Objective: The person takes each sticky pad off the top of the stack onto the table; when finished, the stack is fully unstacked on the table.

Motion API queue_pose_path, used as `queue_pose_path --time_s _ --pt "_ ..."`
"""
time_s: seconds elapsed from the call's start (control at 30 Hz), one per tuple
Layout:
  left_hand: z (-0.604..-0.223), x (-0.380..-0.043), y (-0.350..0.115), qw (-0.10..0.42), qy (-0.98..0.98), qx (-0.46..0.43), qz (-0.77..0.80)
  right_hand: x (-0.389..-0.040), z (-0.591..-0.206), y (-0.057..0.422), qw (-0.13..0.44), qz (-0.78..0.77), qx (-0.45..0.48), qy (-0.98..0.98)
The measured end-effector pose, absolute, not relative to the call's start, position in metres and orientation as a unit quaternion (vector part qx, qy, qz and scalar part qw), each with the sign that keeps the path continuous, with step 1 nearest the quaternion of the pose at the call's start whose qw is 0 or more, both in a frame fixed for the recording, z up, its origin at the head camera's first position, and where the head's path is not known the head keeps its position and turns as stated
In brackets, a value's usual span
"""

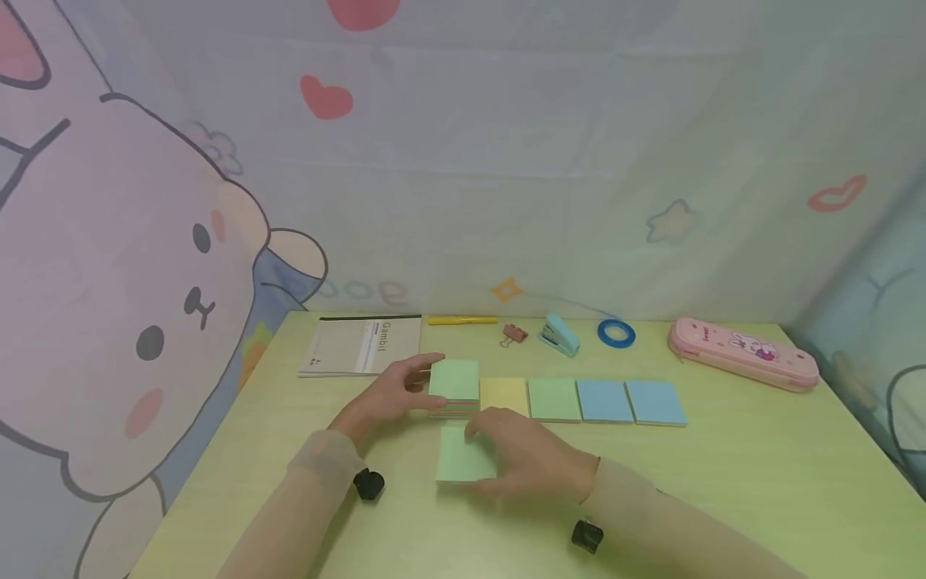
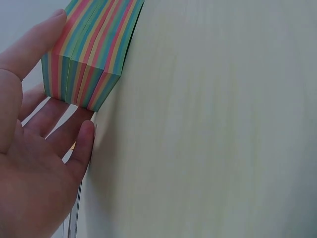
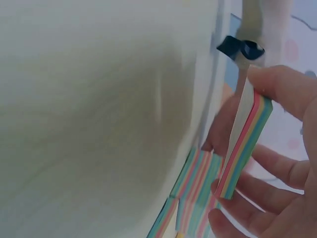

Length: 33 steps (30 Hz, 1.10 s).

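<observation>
A stack of sticky note pads [image 1: 454, 379], green on top, stands at the left end of a row. My left hand [image 1: 391, 392] grips it from the left, thumb along the near side. Striped edges of several pads show on that stack [image 2: 91, 64] in the left wrist view. Just in front of it, my right hand [image 1: 542, 460] pinches a single green-topped sticky note pad [image 1: 459, 460] between thumb and fingers. In the right wrist view this pad [image 3: 246, 148] is tilted, with pink, yellow, green and blue layers and a pale underside.
To the stack's right lie a yellow pad [image 1: 504, 392], a green pad [image 1: 553, 400] and two blue pads [image 1: 604, 400]. Behind are a notebook [image 1: 347, 346], a yellow pen [image 1: 463, 320], a binder clip [image 1: 514, 333], a stapler [image 1: 559, 335], blue tape [image 1: 616, 343] and a pink pencil case [image 1: 745, 354].
</observation>
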<state>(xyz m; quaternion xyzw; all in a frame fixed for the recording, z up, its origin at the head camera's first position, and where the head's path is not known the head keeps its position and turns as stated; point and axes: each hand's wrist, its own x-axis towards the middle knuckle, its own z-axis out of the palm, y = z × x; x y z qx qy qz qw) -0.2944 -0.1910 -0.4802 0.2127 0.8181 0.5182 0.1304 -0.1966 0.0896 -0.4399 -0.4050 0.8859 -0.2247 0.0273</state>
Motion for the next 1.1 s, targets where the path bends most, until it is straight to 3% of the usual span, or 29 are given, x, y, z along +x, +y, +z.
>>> queue_pose_path --time_s 0.2,0.47,0.73,1.1 --pt "-0.481 -0.293 -0.191 0.139 0.818 0.213 0.516 -0.190 -0.449 0.074 0.022 -0.201 -0.409 0.890" --pt "-0.480 -0.295 -0.190 0.140 0.814 0.213 0.521 -0.187 -0.459 0.083 0.058 -0.171 -0.384 0.906" --pt "-0.480 -0.295 -0.191 0.147 0.808 0.213 0.529 -0.186 -0.461 0.101 0.050 -0.177 -0.370 0.911" --pt "-0.481 -0.297 -0.193 0.143 0.813 0.210 0.524 -0.202 -0.460 0.083 0.042 -0.192 -0.353 0.915"
